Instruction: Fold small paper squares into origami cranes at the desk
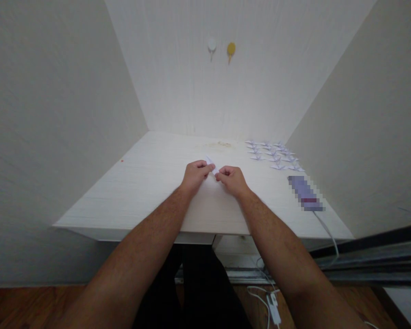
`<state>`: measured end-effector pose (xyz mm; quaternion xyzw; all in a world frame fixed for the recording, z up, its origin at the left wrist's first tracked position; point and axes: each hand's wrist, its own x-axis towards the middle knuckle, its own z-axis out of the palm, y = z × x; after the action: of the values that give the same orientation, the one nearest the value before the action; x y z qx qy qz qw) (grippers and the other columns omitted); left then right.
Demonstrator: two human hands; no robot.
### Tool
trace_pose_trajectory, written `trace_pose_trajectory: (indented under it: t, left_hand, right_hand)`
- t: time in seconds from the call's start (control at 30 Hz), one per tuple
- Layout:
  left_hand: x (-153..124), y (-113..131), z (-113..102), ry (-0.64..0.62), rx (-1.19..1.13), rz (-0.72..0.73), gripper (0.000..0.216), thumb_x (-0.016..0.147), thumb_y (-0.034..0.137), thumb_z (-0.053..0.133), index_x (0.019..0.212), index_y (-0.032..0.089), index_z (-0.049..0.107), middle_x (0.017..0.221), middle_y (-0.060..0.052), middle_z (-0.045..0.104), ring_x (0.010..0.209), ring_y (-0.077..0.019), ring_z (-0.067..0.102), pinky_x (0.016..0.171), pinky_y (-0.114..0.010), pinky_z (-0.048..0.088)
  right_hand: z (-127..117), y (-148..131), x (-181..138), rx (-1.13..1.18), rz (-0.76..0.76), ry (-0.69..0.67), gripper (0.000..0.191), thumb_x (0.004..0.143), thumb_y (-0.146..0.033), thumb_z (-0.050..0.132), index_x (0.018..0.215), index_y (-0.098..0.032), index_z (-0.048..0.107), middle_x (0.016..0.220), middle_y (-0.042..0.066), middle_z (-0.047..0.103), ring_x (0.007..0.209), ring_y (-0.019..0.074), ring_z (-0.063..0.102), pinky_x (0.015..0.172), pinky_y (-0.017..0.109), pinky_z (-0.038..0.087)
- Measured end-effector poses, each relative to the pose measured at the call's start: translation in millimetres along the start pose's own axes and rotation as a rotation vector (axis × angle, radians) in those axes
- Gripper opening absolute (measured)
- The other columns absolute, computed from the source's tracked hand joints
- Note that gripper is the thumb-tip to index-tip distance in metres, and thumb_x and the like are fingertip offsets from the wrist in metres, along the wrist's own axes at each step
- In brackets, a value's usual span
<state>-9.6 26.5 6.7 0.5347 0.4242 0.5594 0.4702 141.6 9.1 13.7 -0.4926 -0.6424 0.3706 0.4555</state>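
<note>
Between my hands, just above the white desk, is a small piece of folded white paper [210, 162], narrow and pointed at its upper left end. My left hand [196, 176] pinches it between thumb and fingers. On the other side, my right hand [232, 179] grips the paper's lower right end, its fingertips close to the left thumb. Parts of the paper are hidden behind the fingers. Several folded paper cranes [276, 154] stand in rows at the desk's back right corner.
A blurred-out phone-like device [304, 193] lies at the right of the desk [140, 196], with a white cable [327, 228] running over the edge. Walls enclose three sides. A white hook [211, 45] and a yellow hook [231, 48] are on the back wall. A power strip [273, 308] lies on the floor.
</note>
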Motion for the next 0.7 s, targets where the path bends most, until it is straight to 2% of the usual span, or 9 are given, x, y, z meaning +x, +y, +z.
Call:
trace_pose_trajectory:
  t: [0.3,0.53,0.7]
  left_hand:
    - [-0.4,1.0,0.0,0.012,0.027,-0.03,0.029,0.063,0.035,0.075,0.057,0.017,0.053,0.048,0.005,0.048,0.045,-0.0071,0.038,0.047,-0.023,0.026]
    - [-0.5,-0.2,0.0,0.006,0.066,-0.036,0.028,0.064,0.035,0.073,0.057,0.017,0.052,0.048,0.005,0.047,0.045,-0.0071,0.036,0.046,-0.023,0.025]
    - [-1.3,1.2,2.0,0.05,0.128,-0.027,0.03,0.065,0.037,0.072,0.056,0.017,0.052,0.046,0.006,0.045,0.044,-0.0067,0.034,0.046,-0.024,0.023]
  right_hand:
    - [3.1,5.0,0.7,0.037,-0.037,0.052,0.023,0.068,-0.039,0.068,0.071,-0.016,0.066,0.066,0.001,0.064,0.059,0.012,0.052,0.058,0.025,0.04]
    - [4.7,8.0,2.9,-0.038,-0.054,0.03,0.024,0.072,-0.039,0.063,0.069,-0.016,0.062,0.062,0.0,0.061,0.055,0.0104,0.048,0.053,0.024,0.036]
    - [6.9,8.3,4.5,-0.057,-0.039,0.033,0.023,0.072,-0.039,0.061,0.069,-0.016,0.061,0.06,-0.001,0.059,0.054,0.0102,0.047,0.052,0.024,0.034]
